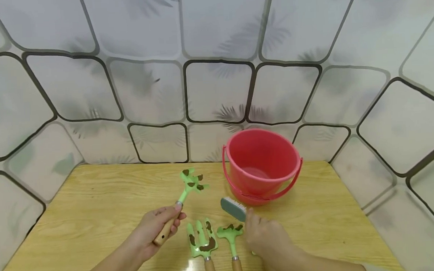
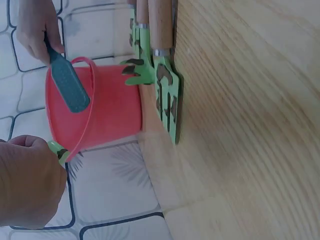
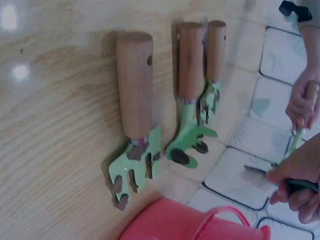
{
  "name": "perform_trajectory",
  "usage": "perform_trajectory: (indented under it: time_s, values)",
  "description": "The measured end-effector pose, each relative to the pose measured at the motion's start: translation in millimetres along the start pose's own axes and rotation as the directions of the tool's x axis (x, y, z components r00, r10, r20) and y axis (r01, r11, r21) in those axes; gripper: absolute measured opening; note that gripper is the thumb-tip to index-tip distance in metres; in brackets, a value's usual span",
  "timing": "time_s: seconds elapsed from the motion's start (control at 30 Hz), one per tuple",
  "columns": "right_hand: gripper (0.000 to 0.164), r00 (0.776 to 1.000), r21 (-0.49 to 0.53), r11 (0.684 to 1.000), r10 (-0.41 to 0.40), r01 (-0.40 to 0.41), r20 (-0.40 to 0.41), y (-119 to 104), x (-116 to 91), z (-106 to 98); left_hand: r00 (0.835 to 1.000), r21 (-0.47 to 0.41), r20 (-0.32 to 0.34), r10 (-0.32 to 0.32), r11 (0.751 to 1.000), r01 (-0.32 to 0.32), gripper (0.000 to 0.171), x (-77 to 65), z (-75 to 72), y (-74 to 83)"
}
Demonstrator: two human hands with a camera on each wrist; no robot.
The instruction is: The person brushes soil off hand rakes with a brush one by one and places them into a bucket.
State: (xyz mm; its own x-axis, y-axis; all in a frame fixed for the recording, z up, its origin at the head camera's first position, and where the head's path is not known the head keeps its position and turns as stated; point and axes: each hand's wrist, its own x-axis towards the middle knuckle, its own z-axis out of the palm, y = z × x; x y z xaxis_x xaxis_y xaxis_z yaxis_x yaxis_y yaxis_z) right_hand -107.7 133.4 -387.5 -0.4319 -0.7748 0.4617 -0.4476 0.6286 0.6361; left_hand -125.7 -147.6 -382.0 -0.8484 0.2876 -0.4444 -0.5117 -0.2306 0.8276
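My left hand grips the wooden handle of a green hand rake, its prongs pointing up and marked with brown patches. In my right hand is a grey-green scrubbing brush with white bristles, held by its handle and apart from the rake. On the table between the hands lie a green garden fork and another small green rake, both brown-patched. A third tool is mostly hidden under my right hand in the head view; its wooden handle shows in the right wrist view.
A red bucket stands behind the tools at the back right, its handle hanging down at the front. The wood-grain table meets a patterned wall covering at the back and sides.
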Motion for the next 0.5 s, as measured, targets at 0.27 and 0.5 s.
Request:
perform_trajectory:
  time_s: [0.27, 0.5]
  values:
    - [0.051, 0.995, 0.073, 0.995, -0.056, 0.063, -0.087, 13.1, 4.0, -3.3, 1.000, 0.005, 0.020, -0.021, 1.000, 0.021, 0.052, -4.1, 3.5, 0.6]
    - [0.051, 0.984, 0.015, 0.984, -0.175, 0.175, -0.043, 19.1, 9.6, -10.5, 0.999, 0.001, 0.029, -0.040, 0.999, 0.040, 0.049, -5.1, 8.3, -6.1]
